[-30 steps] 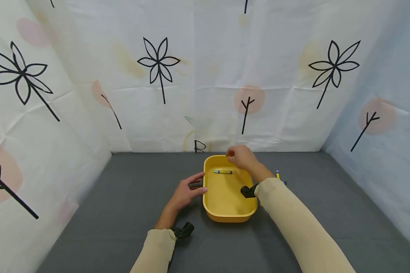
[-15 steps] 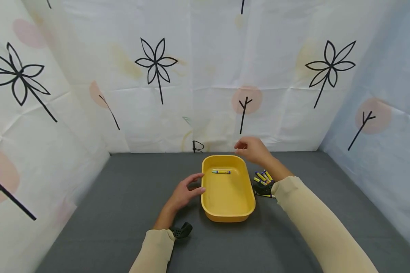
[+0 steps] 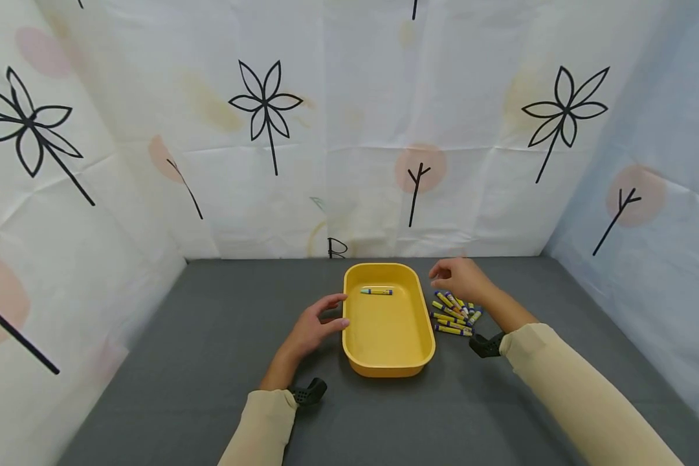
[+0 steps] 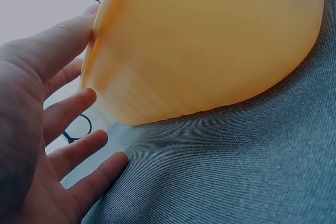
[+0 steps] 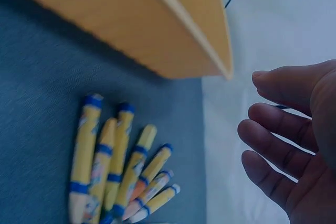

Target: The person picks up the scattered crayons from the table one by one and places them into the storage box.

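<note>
Both hands are empty. From the head camera, the left hand [image 3: 314,325] rests at 9 o'clock of the yellow tray [image 3: 388,364], fingers relaxed and spread, thumb and fingertips against the tray's left wall. The right hand [image 3: 460,278] hovers at 3 o'clock of the tray, fingers loosely bent, just above the far end of a pile of crayons [image 3: 454,314] on the gray mat [image 3: 210,362]. 1 crayon [image 3: 376,291] already lies in the tray toward 12 o'clock, so the step in hand looks like reaching for another — the next move calls for lowering the fingers and pinching 1 crayon from the pile without scattering the rest.

On the left wrist camera, the fingers [image 4: 63,114] are straight and touch the tray's wall [image 4: 210,51].

On the right wrist camera, the fingers [image 5: 283,135] are open and hold nothing — the crayons [image 5: 121,166] lie at 8 o'clock of them, apart.
</note>
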A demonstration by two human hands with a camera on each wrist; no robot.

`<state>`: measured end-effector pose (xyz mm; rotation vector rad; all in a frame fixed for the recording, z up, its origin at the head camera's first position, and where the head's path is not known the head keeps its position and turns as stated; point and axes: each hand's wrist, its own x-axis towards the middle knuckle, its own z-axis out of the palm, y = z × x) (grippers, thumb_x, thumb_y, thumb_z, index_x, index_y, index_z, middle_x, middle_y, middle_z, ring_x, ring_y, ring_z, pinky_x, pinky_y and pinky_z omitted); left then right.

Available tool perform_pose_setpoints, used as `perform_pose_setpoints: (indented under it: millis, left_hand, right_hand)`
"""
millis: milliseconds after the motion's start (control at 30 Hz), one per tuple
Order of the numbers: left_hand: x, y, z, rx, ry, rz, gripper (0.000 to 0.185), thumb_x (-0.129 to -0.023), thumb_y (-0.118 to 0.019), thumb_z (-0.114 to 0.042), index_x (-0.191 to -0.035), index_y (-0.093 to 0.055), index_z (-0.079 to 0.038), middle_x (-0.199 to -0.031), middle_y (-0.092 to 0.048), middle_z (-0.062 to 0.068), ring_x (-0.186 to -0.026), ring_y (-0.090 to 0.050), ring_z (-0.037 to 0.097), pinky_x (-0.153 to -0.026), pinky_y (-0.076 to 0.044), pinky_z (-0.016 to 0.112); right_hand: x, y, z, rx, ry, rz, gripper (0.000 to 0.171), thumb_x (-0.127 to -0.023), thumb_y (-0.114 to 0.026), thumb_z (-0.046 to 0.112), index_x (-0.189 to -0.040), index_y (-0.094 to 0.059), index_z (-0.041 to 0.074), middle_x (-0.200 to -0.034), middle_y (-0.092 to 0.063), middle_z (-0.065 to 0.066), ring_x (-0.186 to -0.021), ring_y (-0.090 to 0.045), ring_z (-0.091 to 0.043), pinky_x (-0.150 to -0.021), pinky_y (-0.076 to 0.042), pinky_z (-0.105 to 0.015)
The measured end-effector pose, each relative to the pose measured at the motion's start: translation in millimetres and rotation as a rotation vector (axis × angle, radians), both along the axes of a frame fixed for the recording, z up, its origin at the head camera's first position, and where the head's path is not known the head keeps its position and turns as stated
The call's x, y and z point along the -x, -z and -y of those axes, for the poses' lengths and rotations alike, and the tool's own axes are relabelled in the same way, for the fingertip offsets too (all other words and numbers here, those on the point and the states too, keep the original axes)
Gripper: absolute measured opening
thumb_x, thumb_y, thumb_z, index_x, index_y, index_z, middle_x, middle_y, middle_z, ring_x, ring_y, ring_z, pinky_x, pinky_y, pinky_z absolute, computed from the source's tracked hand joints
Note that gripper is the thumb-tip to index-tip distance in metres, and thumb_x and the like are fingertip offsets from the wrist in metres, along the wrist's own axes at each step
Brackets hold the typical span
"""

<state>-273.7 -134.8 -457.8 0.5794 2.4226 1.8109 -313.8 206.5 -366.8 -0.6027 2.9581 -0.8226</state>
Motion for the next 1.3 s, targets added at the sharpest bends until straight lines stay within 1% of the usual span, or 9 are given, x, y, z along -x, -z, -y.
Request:
perform_pose_setpoints:
  millis: [133,200,300,467,633,767,967,1167,1300]
  left_hand:
    - [-11.9,-19.4,-1.2,0.014,0.024,0.011,0.055,-0.091,-0.069,-0.014,-0.141,-0.048,-0.002,-0.145,-0.045,0.016,-0.134,-0.038,0.039,-0.106,-0.033,0.055]
    - [-15.0,-23.8,-1.1,0.013,0.030,0.010,0.055,-0.092,-0.069,-0.014,-0.141,-0.048,-0.002,-0.145,-0.046,0.016,-0.134,-0.038,0.039,-0.106,-0.033,0.055]
    - [-15.1,-23.7,-0.9,0.012,0.029,0.011,0.055,-0.092,-0.068,-0.014,-0.141,-0.048,-0.002,-0.145,-0.045,0.016,-0.134,-0.039,0.039,-0.106,-0.033,0.055]
    - [-15.0,-23.9,-0.9,0.010,0.032,0.012,0.054,-0.092,-0.068,-0.013,-0.141,-0.048,-0.001,-0.145,-0.045,0.017,-0.133,-0.039,0.040,-0.106,-0.033,0.054]
    - [-14.5,-23.8,-0.7,0.005,0.034,0.012,0.054,-0.092,-0.068,-0.012,-0.141,-0.048,-0.001,-0.144,-0.046,0.018,-0.133,-0.039,0.042,-0.107,-0.032,0.055]
    - [-14.1,-24.0,-0.3,0.009,0.032,0.021,0.054,-0.092,-0.068,-0.013,-0.141,-0.048,-0.002,-0.144,-0.046,0.017,-0.133,-0.039,0.041,-0.107,-0.032,0.055]
    - [-14.0,-24.7,-0.3,0.000,0.035,0.031,0.054,-0.092,-0.068,-0.014,-0.141,-0.049,-0.003,-0.145,-0.045,0.017,-0.133,-0.038,0.041,-0.107,-0.032,0.055]
    - [-14.0,-25.3,-0.5,-0.004,0.046,0.035,0.055,-0.092,-0.069,-0.015,-0.141,-0.048,-0.003,-0.146,-0.044,0.018,-0.134,-0.037,0.042,-0.107,-0.031,0.055]
    - [-14.5,-25.0,-0.6,0.002,0.041,0.037,0.055,-0.092,-0.069,-0.015,-0.142,-0.048,-0.003,-0.146,-0.044,0.017,-0.134,-0.038,0.041,-0.107,-0.031,0.055]
  right_hand:
    - [-9.2,12.0,-8.4,-0.026,-0.004,0.033,0.015,-0.092,-0.067,0.013,-0.105,-0.068,0.004,-0.085,-0.063,-0.001,-0.071,-0.058,-0.019,-0.065,-0.051,-0.035]
    - [-13.4,17.7,-10.6,-0.025,-0.009,0.046,0.015,-0.092,-0.067,0.012,-0.104,-0.068,0.003,-0.082,-0.062,-0.002,-0.067,-0.056,-0.018,-0.062,-0.049,-0.034]
    - [-17.9,27.6,-13.5,-0.036,-0.022,0.050,0.015,-0.090,-0.069,0.009,-0.103,-0.068,0.002,-0.078,-0.060,-0.001,-0.064,-0.052,-0.015,-0.060,-0.047,-0.032]
    - [-21.8,43.3,-17.6,-0.073,-0.049,0.061,0.011,-0.087,-0.071,0.007,-0.097,-0.069,0.006,-0.074,-0.057,0.005,-0.065,-0.051,-0.013,-0.060,-0.046,-0.031]
    - [-24.5,54.8,-21.2,-0.089,-0.063,0.073,0.010,-0.084,-0.074,0.008,-0.093,-0.069,0.008,-0.073,-0.057,0.007,-0.065,-0.051,-0.011,-0.060,-0.045,-0.029]
    - [-27.9,58.7,-23.4,-0.101,-0.078,0.066,0.011,-0.083,-0.075,0.006,-0.091,-0.068,0.009,-0.073,-0.056,0.006,-0.065,-0.050,-0.011,-0.059,-0.045,-0.029]
    - [-36.2,60.1,-25.6,-0.155,-0.102,0.012,0.013,-0.080,-0.075,0.002,-0.089,-0.068,0.009,-0.071,-0.053,0.006,-0.064,-0.047,-0.010,-0.059,-0.042,-0.029]
    - [-44.0,61.8,-26.5,-0.162,-0.076,-0.022,0.014,-0.078,-0.076,0.003,-0.089,-0.068,0.007,-0.069,-0.051,0.006,-0.062,-0.046,-0.010,-0.058,-0.040,-0.030]
    - [-47.4,62.4,-26.3,-0.182,-0.051,-0.020,0.015,-0.079,-0.076,0.005,-0.090,-0.067,0.007,-0.068,-0.050,0.007,-0.061,-0.045,-0.010,-0.057,-0.040,-0.030]
